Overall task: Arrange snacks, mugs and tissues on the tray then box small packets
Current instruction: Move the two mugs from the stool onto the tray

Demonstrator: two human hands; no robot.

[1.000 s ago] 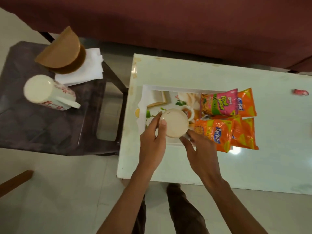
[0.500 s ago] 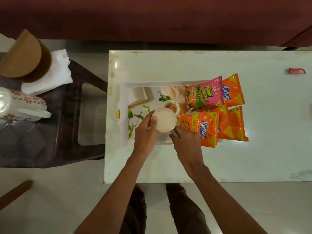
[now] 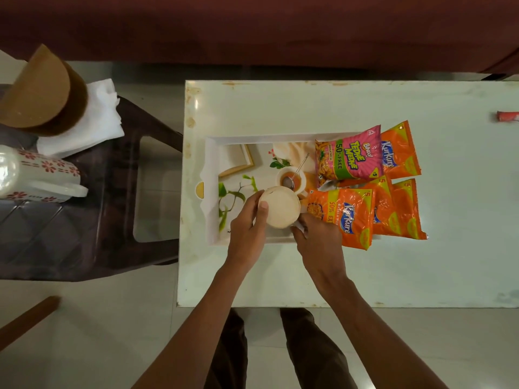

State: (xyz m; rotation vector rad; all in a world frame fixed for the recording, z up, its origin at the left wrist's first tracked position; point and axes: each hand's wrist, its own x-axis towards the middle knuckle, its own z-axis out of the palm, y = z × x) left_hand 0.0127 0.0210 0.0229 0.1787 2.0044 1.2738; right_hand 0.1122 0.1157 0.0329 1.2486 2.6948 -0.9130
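On the tray [image 3: 252, 139], mug [image 3: 281, 206] upright, mouth up, left hand [image 3: 247, 230] gripping rim, right hand [image 3: 318, 238] gripping handle.

Cream mug [image 3: 282, 209], seemingly upright, on tray [image 3: 211, 169]

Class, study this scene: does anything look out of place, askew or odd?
Yes. The orange snack packets spill past the tray's right end onto the table. A small red packet lies alone at the table's far right. Brownish stains mark its left edge.

- white table [image 3: 280, 108]: printed tray [image 3: 213, 164] at left end, small red packet [image 3: 507, 117] far right
- dark stool [image 3: 112, 220]: flowered mug [image 3: 42, 175], tissues [image 3: 95, 119] w/ brown box [image 3: 39, 91] partly on them
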